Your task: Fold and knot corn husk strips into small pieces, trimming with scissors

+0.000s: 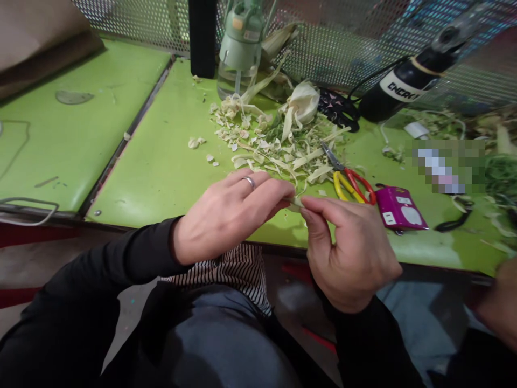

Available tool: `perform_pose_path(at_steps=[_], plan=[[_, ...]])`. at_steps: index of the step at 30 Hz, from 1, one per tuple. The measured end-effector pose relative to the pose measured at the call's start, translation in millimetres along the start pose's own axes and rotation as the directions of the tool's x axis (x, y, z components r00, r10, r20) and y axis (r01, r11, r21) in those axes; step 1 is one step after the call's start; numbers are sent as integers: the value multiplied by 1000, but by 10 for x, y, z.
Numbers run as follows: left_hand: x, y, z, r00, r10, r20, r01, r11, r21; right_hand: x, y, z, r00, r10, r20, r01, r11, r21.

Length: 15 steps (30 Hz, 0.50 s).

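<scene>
Between the fingertips of both hands runs a thin pale-green strip [297, 204], held just over the front of the green table [141, 186]. My left hand [232, 213], with a ring on one finger, is closed on its left end. At the other end my right hand [349, 245] pinches it between thumb and forefinger. The fingers cover most of the strip, so its exact kind cannot be told. Beyond the hands lies a pile of peeled scraps and husks [278, 145]. Snips with one red and one yellow handle [340, 169] rest at its right edge.
A purple packet [399, 207] lies right of the snips. Behind the pile stand a green-lidded water bottle [241, 46] and a tilted black bottle [404, 89] against a perforated metal panel [347, 48]. Another person's hand [501, 302] shows at the right edge.
</scene>
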<state>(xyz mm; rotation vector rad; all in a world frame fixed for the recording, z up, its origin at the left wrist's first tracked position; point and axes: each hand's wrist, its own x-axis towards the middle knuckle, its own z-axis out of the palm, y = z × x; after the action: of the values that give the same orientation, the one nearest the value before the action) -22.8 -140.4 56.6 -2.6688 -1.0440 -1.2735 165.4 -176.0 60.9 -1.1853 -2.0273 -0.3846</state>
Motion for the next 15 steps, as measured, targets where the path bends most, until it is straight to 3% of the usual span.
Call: perform_pose_path(at_steps=[6,15], plan=[[-19,-2,-36,988,72,137,-82,994,71,-9,18,8,997,28,70,-35,994,105],[-28,-49,-9,989,0,145,-6,999,44,2,-23,-17,992,-57,112,60,998,-19]])
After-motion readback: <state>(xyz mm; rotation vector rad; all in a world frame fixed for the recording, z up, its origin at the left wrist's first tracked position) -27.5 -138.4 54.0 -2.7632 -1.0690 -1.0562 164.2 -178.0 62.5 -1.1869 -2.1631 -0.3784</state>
